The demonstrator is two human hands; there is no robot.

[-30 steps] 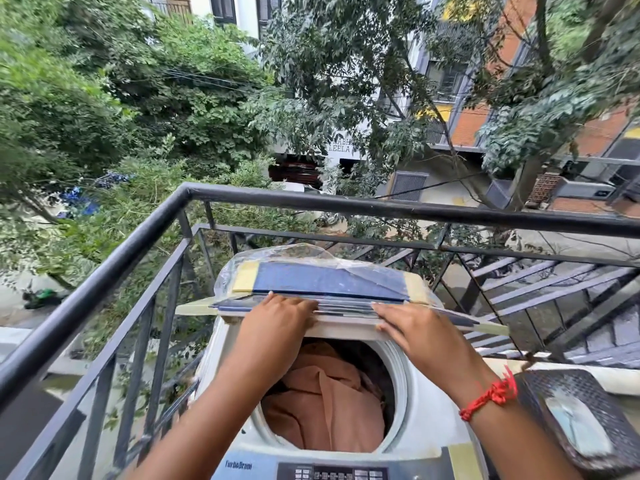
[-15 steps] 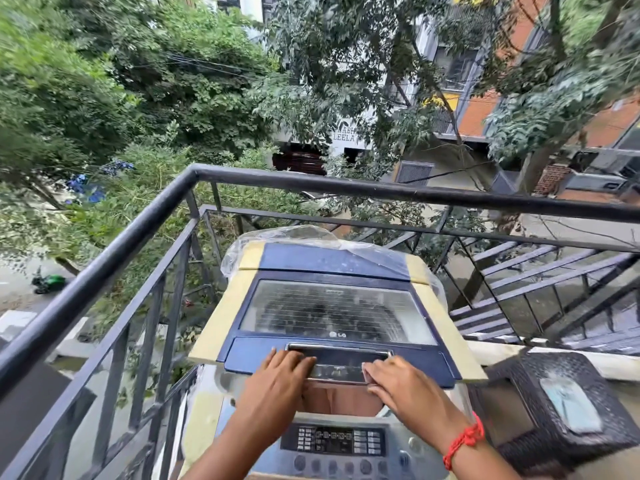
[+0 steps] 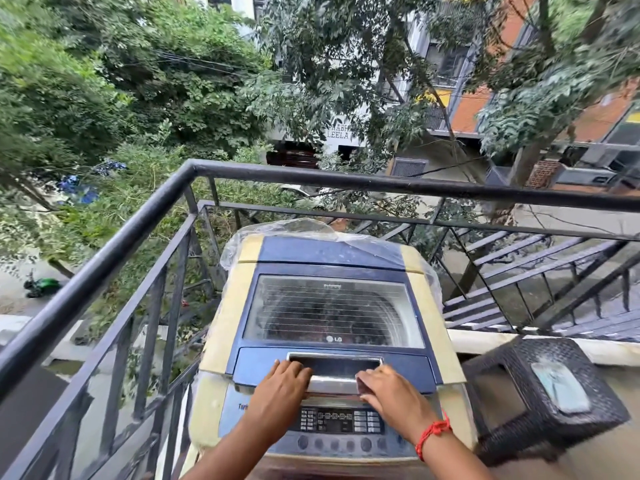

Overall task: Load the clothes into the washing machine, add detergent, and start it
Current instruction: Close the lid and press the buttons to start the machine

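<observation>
Head view: LG top-loader washing machine point(image 3: 332, 306) by balcony railing point(image 3: 114, 258), lid point(image 3: 334, 313) down; left hand point(image 3: 282, 386) & right hand point(image 3: 391, 393) flat on lid handle point(image 3: 334, 368), fingers straight, gripping nothing; press evenly till seated, then ctrl panel point(image 3: 341, 419).

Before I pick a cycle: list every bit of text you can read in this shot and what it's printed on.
"LG": on the washing machine lid, below its window.
"LEELA": on the white building wall across the street; the line above it is half hidden by leaves.
"Tur...": on the control panel, cut off by the left hand.
Small print at the window's top edge and the panel's button labels: too small to read.
</observation>
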